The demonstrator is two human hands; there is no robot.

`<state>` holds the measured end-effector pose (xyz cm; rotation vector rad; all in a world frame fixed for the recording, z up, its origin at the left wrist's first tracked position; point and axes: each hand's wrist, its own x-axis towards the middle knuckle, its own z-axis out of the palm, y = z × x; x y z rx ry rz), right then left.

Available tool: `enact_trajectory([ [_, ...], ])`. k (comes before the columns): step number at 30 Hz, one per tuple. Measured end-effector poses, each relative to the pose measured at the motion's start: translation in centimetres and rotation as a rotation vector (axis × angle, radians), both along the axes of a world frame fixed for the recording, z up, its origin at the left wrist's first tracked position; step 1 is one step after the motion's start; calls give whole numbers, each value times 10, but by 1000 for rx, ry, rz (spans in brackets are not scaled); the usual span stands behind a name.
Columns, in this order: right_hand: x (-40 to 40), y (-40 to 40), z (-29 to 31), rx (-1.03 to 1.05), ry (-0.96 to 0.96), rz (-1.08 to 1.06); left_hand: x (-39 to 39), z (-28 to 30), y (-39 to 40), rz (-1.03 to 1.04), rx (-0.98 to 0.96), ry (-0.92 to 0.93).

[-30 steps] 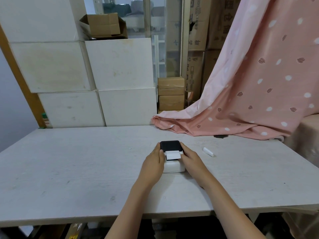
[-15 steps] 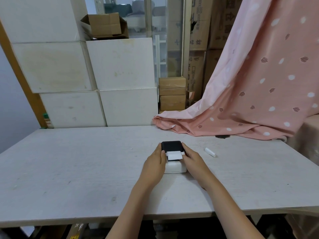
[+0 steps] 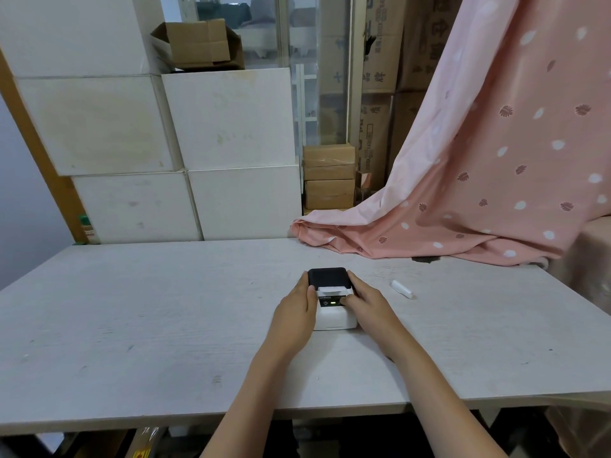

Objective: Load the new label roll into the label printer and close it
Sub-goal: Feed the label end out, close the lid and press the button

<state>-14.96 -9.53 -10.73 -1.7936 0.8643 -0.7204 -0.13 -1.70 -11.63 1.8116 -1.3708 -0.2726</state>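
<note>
White-bodied, black-lidded: we list one small label printer (image 3: 334, 312) standing near the middle of a pale wood-grain table (image 3: 139, 325), its lid down and a short strip of white label paper (image 3: 330, 289) showing at the slot under the lid's front edge. On the dark panel below the slot we note a green light and small markings too fine to read. We have both hands on the unit. Our left hand (image 3: 292, 317) lies flat against the printer's left side, fingers together and extended toward the lid, thumb at the lid's front corner. Our right hand (image 3: 367, 305) curls around the right side, fingers bent, thumb tip resting on the dark panel; whether it presses a button we cannot tell. Neither hand lifts the printer; it sits on the tabletop between them. To the right of the printer, apart from it, lies a small white tube-shaped item (image 3: 401, 289), identity uncertain. Along the table's far right edge a pink patterned cloth (image 3: 479, 176) drapes down and spills onto the surface. Behind the table stand stacked white blocks (image 3: 228, 120) and brown cardboard boxes (image 3: 329, 176).
</note>
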Motion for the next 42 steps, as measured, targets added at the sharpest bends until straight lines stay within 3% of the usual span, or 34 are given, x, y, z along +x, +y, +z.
enact_trajectory([
  [42,0,-1,-2,-7,10,-5,1,-1,0,-8,-27,-12],
])
